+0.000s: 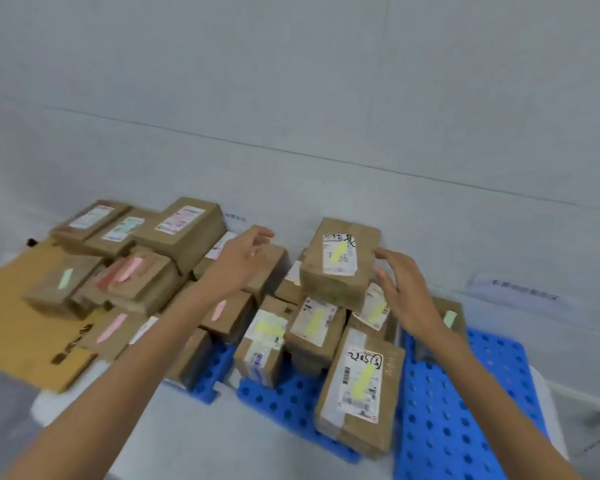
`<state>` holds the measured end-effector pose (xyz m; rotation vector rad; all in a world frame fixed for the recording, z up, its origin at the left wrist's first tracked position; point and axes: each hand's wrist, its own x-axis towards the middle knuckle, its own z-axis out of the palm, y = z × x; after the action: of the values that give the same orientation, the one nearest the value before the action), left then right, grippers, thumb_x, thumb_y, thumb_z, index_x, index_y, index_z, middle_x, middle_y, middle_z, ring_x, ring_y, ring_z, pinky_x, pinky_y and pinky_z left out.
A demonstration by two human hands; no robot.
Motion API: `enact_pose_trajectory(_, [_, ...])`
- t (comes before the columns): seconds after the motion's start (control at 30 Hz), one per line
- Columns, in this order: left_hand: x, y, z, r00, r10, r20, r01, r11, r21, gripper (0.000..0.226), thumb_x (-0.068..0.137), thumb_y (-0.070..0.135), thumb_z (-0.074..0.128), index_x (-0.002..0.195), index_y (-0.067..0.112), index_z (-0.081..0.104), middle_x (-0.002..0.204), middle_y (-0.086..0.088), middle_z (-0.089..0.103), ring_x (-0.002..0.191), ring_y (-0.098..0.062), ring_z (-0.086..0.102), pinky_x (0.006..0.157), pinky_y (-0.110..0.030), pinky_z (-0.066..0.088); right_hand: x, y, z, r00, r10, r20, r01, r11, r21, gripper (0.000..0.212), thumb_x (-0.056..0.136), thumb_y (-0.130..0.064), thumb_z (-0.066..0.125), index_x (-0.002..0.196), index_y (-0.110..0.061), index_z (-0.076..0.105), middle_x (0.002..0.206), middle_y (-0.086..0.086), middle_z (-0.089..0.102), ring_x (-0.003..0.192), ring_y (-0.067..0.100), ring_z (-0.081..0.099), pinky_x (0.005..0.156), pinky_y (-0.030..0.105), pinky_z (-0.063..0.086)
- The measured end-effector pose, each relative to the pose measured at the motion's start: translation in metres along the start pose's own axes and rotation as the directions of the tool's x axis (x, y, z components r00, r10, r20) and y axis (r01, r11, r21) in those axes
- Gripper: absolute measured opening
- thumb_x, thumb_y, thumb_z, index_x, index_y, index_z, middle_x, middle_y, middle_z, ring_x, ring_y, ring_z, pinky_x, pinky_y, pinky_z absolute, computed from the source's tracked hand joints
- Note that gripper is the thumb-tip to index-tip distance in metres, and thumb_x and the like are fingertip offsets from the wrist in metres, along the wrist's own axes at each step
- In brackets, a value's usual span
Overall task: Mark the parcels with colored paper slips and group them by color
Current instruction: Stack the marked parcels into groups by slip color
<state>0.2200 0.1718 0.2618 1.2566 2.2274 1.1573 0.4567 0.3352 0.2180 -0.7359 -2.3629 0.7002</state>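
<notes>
I'm holding the right hand (400, 289) open, fingers spread and lightly bent, gripping nothing. Its fingertips are sitting just beside the right face of the top parcel (340, 271), and I cannot tell whether they are touching it. The left hand (243, 258) is hovering open too, fingers relaxed and empty, to the left of the top parcel and apart from it. Flanking the box this way reads to me as steadying or squaring it, since it is perching slightly tilted on the boxes below.

The top parcel is carrying a yellow slip (338, 256) across its label. The yellow group (314, 327) lying directly beneath and in front of it is showing the same colour, so it is sitting where it belongs. Further left of the top parcel the pink group (136, 275) is clustering, with a green-slip parcel (63, 282) beyond that, over a flattened cardboard sheet (11, 313). Another green-marked box (447, 318) is lying to the right of the top parcel, behind my right wrist and well apart from the other green one, which I judge to be sorting left to do. A blue pallet (447, 427) is showing below and in front of the top parcel, bearing the yellow stack.
</notes>
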Motion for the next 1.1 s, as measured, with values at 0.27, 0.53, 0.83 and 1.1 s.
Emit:
enact_pose_trajectory(0.27, [-0.095,-0.184,-0.233,0.972,-0.134,-0.192,0.165,0.974,0.154,0.022,0.098,0.014,0.047,0.117,0.015,0.058,0.116,0.0,0.059,0.107,-0.013,0.053,0.088,-0.026,0.041,0.06,-0.2,0.185,0.967,-0.184,0.177,0.167,0.98,0.108,0.029,0.099,-0.031,0.044,0.123,-0.018,0.057,0.121,0.001,0.058,0.116,0.013,0.047,0.096,0.021,0.03])
enact_pose_trajectory(0.53, [-0.144,-0.311,-0.363,0.912,-0.314,-0.265,0.363,0.918,0.16,0.025,0.097,0.005,0.043,0.116,0.014,0.057,0.118,-0.008,0.061,0.113,-0.02,0.054,0.083,-0.024,0.039,0.083,-0.328,0.318,0.9,-0.273,0.341,0.203,0.953,0.225,0.02,0.099,-0.019,0.048,0.108,-0.017,0.066,0.106,-0.009,0.062,0.1,-0.005,0.05,0.087,0.015,0.035])
enact_pose_trajectory(0.83, [-0.121,-0.365,-0.381,0.874,-0.373,-0.31,0.413,0.908,0.071,0.025,0.097,0.004,0.043,0.116,0.014,0.057,0.12,-0.008,0.06,0.117,-0.022,0.052,0.085,-0.026,0.039,0.114,-0.358,0.397,0.866,-0.218,0.449,0.075,0.946,0.314,0.023,0.099,-0.024,0.046,0.112,-0.024,0.065,0.11,-0.01,0.064,0.102,0.0,0.054,0.088,0.012,0.039])
enact_pose_trajectory(1.1, [-0.073,-0.419,-0.401,0.879,-0.406,-0.252,0.439,0.894,0.089,0.027,0.096,0.004,0.044,0.118,0.011,0.057,0.124,-0.01,0.057,0.117,-0.023,0.051,0.087,-0.028,0.041,0.142,-0.388,0.472,0.832,-0.065,0.551,-0.162,0.921,0.354,0.022,0.099,-0.025,0.045,0.112,-0.024,0.064,0.108,-0.009,0.065,0.107,0.004,0.056,0.094,0.025,0.045])
